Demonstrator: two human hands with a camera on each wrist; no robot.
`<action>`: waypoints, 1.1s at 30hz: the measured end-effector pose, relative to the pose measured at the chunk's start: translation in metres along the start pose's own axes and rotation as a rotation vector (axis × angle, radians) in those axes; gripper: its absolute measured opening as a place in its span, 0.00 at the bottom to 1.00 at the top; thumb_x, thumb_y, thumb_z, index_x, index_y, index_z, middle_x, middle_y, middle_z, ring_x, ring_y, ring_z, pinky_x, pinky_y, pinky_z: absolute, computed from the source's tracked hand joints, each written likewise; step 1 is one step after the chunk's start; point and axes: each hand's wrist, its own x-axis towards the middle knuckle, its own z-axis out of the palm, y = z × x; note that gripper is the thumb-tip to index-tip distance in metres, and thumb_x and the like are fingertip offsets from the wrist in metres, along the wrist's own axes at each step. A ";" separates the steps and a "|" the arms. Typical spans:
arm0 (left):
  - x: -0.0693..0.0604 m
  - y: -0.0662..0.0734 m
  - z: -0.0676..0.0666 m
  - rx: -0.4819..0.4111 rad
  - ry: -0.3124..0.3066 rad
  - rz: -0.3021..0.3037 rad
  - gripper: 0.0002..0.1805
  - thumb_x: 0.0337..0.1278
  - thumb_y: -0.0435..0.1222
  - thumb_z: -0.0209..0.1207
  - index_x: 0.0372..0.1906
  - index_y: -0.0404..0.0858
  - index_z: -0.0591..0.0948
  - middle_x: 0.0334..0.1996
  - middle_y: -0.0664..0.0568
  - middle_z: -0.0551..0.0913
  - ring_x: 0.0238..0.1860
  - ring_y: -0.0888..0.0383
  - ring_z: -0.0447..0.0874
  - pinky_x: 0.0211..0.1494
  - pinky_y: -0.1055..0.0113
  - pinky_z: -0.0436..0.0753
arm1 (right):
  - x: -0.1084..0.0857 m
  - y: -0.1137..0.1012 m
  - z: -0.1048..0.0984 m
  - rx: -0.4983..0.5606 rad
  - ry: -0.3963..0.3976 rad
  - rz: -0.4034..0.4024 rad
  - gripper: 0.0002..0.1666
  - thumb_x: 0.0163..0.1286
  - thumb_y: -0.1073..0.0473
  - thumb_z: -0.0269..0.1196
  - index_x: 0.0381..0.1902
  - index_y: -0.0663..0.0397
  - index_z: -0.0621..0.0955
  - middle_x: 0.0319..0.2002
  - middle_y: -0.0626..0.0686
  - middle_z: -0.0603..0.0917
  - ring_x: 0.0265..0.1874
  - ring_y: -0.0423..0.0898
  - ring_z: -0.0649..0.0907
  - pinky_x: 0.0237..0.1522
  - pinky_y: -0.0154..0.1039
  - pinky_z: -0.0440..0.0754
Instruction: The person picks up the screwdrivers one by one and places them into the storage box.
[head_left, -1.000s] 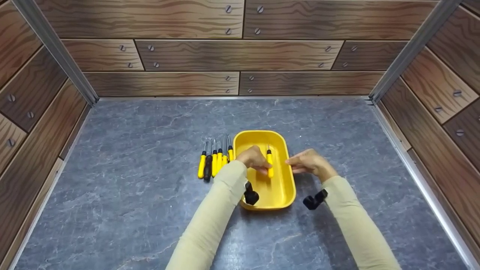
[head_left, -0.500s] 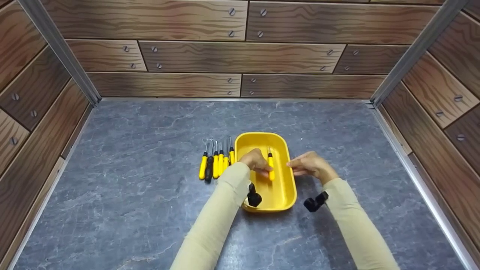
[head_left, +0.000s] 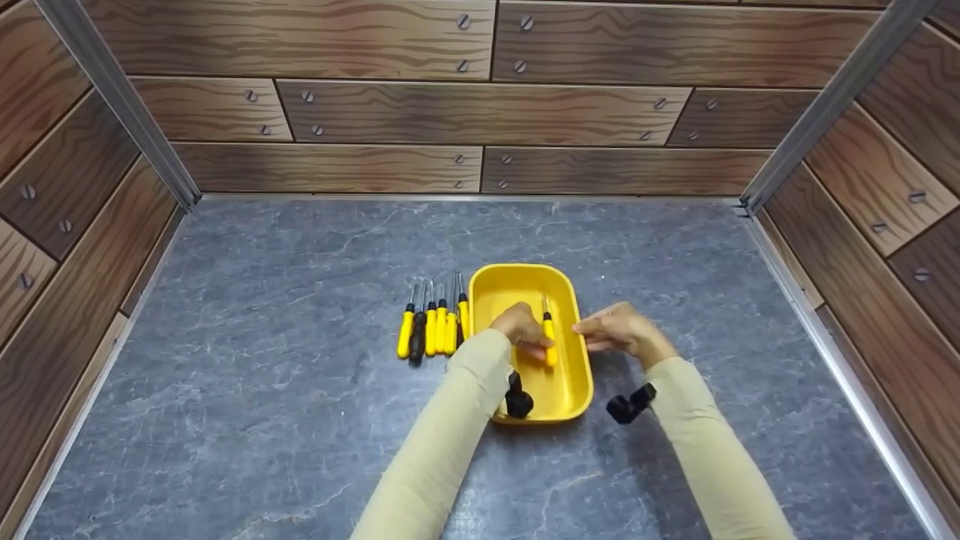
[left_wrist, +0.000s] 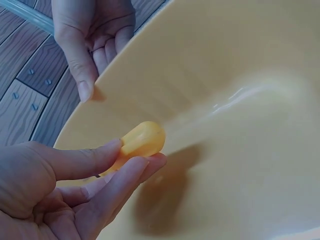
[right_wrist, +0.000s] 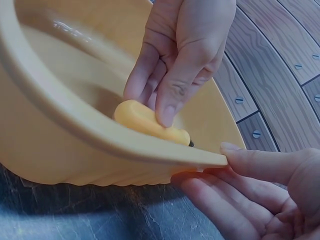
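From my distant post, I saw a person's two hands at work over a yellow tray on a grey marbled table. The left hand reached inside the tray and pinched a screwdriver by its yellow handle, the thumb on one side and the fingertips on the other, drawn narrow around it. In the head view, the handle lay at the right edge of those fingers, its thin shaft pointing away from the person. In the left wrist view, the handle's rounded end stuck out past the fingertips, over a shadow on the tray's floor; I could not tell whether the tip touched the tray. The right hand held the tray's right wall, thumb at the rim, fingers against the outside, just beside the screwdriver. Outside, to the tray's left, I saw a row of screwdrivers lying side by side, mostly yellow-handled, the second from the left black.
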 end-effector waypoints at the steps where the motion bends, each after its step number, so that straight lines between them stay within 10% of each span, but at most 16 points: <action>1: 0.000 0.000 0.001 0.001 0.003 -0.001 0.07 0.54 0.31 0.66 0.30 0.32 0.79 0.09 0.51 0.76 0.11 0.64 0.76 0.51 0.63 0.89 | 0.000 0.000 0.000 0.000 0.003 0.003 0.20 0.62 0.65 0.66 0.50 0.73 0.80 0.21 0.47 0.87 0.24 0.39 0.87 0.34 0.34 0.90; 9: 0.006 0.001 0.008 0.002 0.031 -0.022 0.09 0.53 0.31 0.66 0.36 0.28 0.80 0.06 0.51 0.74 0.08 0.63 0.74 0.23 0.75 0.84 | -0.001 0.001 0.002 0.019 -0.013 -0.005 0.21 0.62 0.66 0.66 0.50 0.75 0.79 0.21 0.47 0.87 0.24 0.38 0.87 0.34 0.34 0.90; 20: 0.010 0.006 0.017 0.053 0.104 -0.072 0.13 0.50 0.32 0.69 0.39 0.29 0.80 0.24 0.40 0.88 0.34 0.51 0.90 0.32 0.68 0.90 | -0.002 0.001 0.000 0.034 -0.011 -0.010 0.19 0.62 0.66 0.66 0.48 0.73 0.80 0.20 0.47 0.87 0.23 0.38 0.86 0.34 0.33 0.90; 33: 0.008 0.008 0.019 0.078 0.092 -0.079 0.12 0.51 0.30 0.67 0.41 0.28 0.82 0.30 0.38 0.89 0.38 0.48 0.90 0.40 0.64 0.90 | -0.002 0.002 0.001 0.019 0.003 -0.011 0.18 0.62 0.65 0.66 0.48 0.73 0.81 0.20 0.47 0.86 0.23 0.38 0.86 0.33 0.33 0.90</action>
